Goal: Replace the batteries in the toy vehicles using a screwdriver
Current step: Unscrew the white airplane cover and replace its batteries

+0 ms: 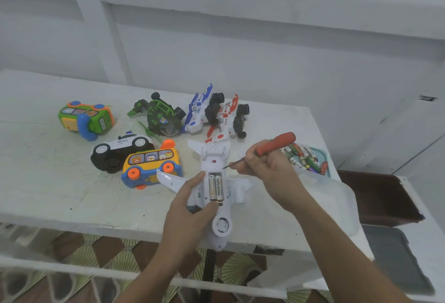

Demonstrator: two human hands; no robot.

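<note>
Six other plastic toy vehicles (149, 165) lie on the white desk (48, 182), at ten to twelve o'clock from the left hand (192, 196). Its curled fingers grip one white plastic toy airplane (222, 226), belly-up at its three o'clock, with two gold batteries (216, 188) in the open compartment. At the airplane's two o'clock the right hand (267, 170) pinches one red-handled screwdriver (277, 143), its tip just beside the compartment.

White plane (218, 165); red-handled screwdriver (275, 143); yellow-blue bus (150, 164); white table (48, 182).
</note>
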